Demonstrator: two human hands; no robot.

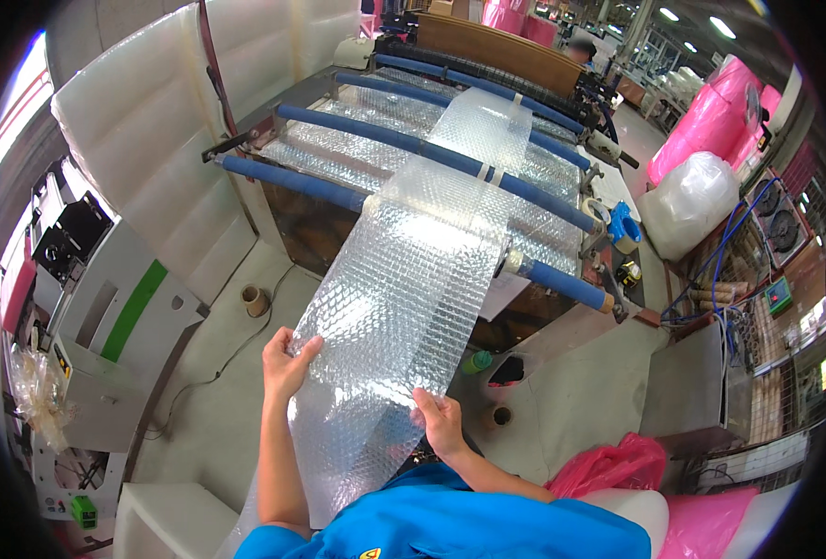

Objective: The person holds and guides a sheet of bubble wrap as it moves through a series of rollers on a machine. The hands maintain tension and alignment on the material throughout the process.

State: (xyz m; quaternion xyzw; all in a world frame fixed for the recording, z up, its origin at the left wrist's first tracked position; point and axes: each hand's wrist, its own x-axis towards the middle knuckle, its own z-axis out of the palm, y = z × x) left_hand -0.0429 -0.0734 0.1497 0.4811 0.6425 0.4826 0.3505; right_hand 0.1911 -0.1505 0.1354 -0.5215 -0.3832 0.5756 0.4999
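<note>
A long sheet of clear bubble wrap (403, 270) comes over the blue rollers of a machine and hangs down toward my body. My left hand (289, 361) grips its left edge, thumb on top and fingers curled underneath. At the right edge, lower down, my right hand (438, 419) pinches the sheet between thumb and fingers. Between my hands the wrap is spread flat and shiny, and its lower end reaches down to my blue shirt. The fingertips under the sheet are partly hidden.
Blue rollers (301, 184) cross the machine ahead. Tape rolls (625, 233) sit at its right side. A grey machine panel with a green stripe (134, 310) stands left. Cardboard tubes (255, 300) are on the floor. Pink wrap rolls (708, 119) and a red plastic bag (613, 464) are right.
</note>
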